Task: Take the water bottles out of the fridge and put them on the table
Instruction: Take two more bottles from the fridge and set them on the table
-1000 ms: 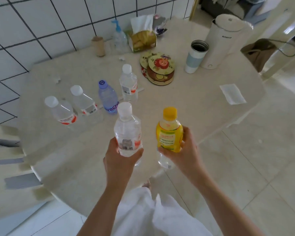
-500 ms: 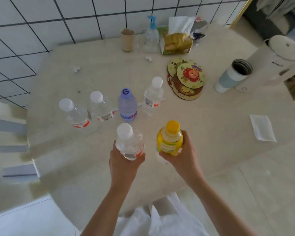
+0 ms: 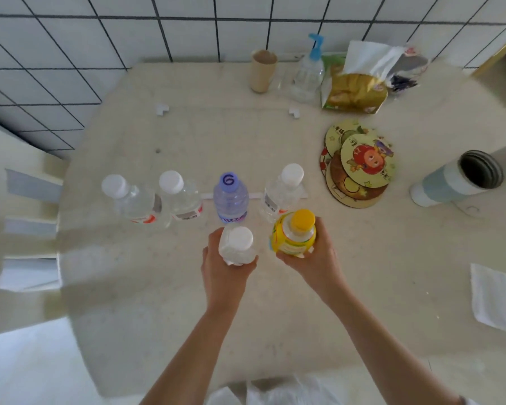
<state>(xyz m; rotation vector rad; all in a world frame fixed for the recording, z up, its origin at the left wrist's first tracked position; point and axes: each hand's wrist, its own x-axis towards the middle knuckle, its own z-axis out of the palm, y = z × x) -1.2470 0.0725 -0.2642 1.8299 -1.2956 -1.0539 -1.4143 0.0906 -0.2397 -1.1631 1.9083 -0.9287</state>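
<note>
Bottles stand upright in both hands, caps toward the camera, over the counter (image 3: 348, 258): the left hand (image 3: 222, 267) grips a white-capped clear bottle (image 3: 236, 244), the right hand (image 3: 313, 258) a yellow bottle (image 3: 294, 235). Four more bottles (image 3: 231, 197) stand upright in a row just beyond them.
</note>
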